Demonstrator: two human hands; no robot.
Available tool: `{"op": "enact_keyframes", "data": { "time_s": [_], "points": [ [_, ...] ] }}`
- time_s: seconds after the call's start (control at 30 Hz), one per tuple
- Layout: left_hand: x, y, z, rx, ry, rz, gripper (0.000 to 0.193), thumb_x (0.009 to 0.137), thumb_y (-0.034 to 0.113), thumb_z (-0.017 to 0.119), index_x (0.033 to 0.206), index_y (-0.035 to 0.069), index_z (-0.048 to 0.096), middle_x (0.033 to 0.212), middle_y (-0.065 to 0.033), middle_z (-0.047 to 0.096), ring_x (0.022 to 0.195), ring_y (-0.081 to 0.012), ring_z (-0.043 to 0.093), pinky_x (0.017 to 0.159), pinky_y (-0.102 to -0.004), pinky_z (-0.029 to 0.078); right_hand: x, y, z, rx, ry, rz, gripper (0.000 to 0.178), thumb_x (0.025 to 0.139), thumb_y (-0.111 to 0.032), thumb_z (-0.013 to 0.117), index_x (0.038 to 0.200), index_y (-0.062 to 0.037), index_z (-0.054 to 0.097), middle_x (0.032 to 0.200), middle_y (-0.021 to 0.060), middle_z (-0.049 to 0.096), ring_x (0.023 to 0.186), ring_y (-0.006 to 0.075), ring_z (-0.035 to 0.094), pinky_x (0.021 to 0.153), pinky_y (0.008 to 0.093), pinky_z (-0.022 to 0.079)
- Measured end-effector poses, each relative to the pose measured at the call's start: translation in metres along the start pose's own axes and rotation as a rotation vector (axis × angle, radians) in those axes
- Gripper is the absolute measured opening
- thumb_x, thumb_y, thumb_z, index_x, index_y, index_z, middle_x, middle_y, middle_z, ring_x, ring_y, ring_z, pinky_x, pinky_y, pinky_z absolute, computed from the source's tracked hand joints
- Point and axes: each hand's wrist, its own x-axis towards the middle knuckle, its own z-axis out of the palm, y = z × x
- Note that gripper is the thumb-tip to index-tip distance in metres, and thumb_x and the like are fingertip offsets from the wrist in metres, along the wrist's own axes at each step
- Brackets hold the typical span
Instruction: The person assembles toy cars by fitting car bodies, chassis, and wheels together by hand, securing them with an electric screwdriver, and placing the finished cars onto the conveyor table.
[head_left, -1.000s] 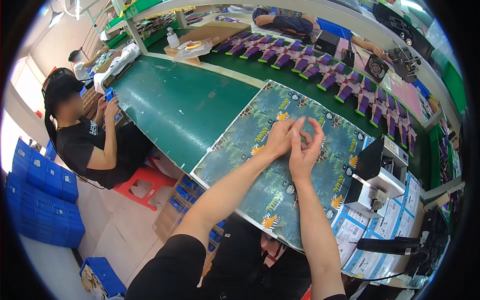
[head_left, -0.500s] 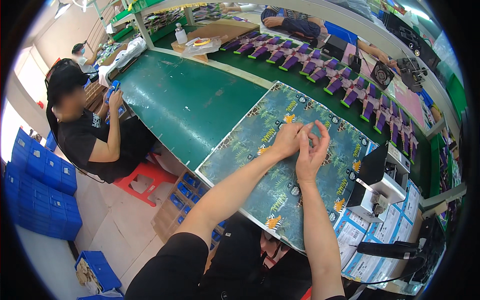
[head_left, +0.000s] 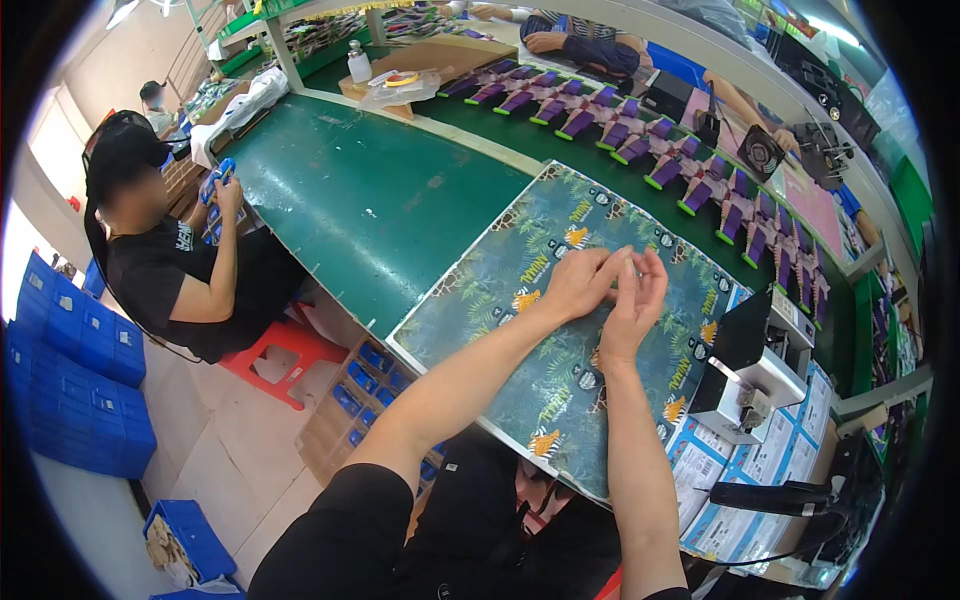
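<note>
My left hand (head_left: 580, 284) and my right hand (head_left: 634, 305) meet above a sheet printed with leaves and animals (head_left: 500, 340). The left one is closed, its fingers bent against the right hand's thumb; what they hold, if anything, is hidden. My right palm is turned inward, with its fingers loosely curved and somewhat apart, and no object shows in it. Beside the right forearm stands a small white-and-black device with a metal part (head_left: 750, 385).
A green tabletop (head_left: 370, 200) extends left of the sheet. Beyond runs a row of purple-and-green pieces (head_left: 660, 150). A seated co-worker (head_left: 170, 240) holds a blue object (head_left: 218, 180). Blue bins (head_left: 80, 380) stand at left; labelled boxes (head_left: 740, 490) lie at right.
My right hand's fingers have curled in slightly and both hands stay together over the sheet. The view has shifted slightly. The co-worker still holds the blue object.
</note>
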Motion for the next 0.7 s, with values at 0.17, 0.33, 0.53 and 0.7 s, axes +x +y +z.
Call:
{"op": "enact_keyframes", "data": {
  "time_s": [0.17, 0.33, 0.53, 0.7],
  "points": [
    [0.0, 0.002, -0.002, 0.025, -0.015, 0.012, 0.058, 0.097, 0.05, 0.05, 0.072, 0.0, 0.068, 0.06, -0.0162, 0.063, 0.055, -0.0264, 0.063, 0.053, -0.0391, 0.046, 0.001, -0.003, 0.0, 0.06, 0.014, 0.129, 0.038, 0.098, -0.021, 0.06, 0.126, 0.0021, 0.05, 0.108, 0.0081, 0.064, 0.09, 0.0095, 0.058, 0.074, 0.0225, 0.047],
    [0.001, -0.001, -0.001, 0.103, -0.075, 0.027, 0.056, 0.095, 0.048, 0.051, 0.069, 0.001, 0.067, 0.061, -0.0176, 0.063, 0.057, -0.0334, 0.063, 0.054, -0.0421, 0.046, 0.004, 0.006, -0.006, 0.041, 0.024, 0.146, 0.028, 0.098, -0.025, 0.061, 0.108, 0.0006, 0.062, 0.1, 0.0027, 0.064, 0.087, 0.0064, 0.057, 0.07, 0.0203, 0.045],
    [-0.004, 0.003, 0.003, 0.136, -0.054, 0.12, 0.051, 0.093, 0.044, 0.052, 0.067, 0.003, 0.067, 0.063, -0.0189, 0.063, 0.06, -0.0372, 0.064, 0.057, -0.0441, 0.049, 0.006, 0.007, -0.013, 0.026, 0.046, 0.231, 0.03, 0.099, -0.032, 0.059, 0.098, -0.0024, 0.065, 0.087, -0.0021, 0.063, 0.073, 0.0033, 0.053, 0.063, 0.019, 0.04],
    [-0.004, -0.002, 0.001, 0.177, -0.031, 0.125, 0.049, 0.093, 0.041, 0.052, 0.066, 0.003, 0.066, 0.064, -0.0189, 0.064, 0.062, -0.0388, 0.064, 0.059, -0.0454, 0.05, 0.006, 0.008, -0.008, 0.002, 0.047, 0.219, 0.03, 0.098, -0.032, 0.06, 0.097, -0.003, 0.066, 0.082, -0.0034, 0.061, 0.069, 0.0027, 0.052, 0.06, 0.019, 0.039]
  ]
}}
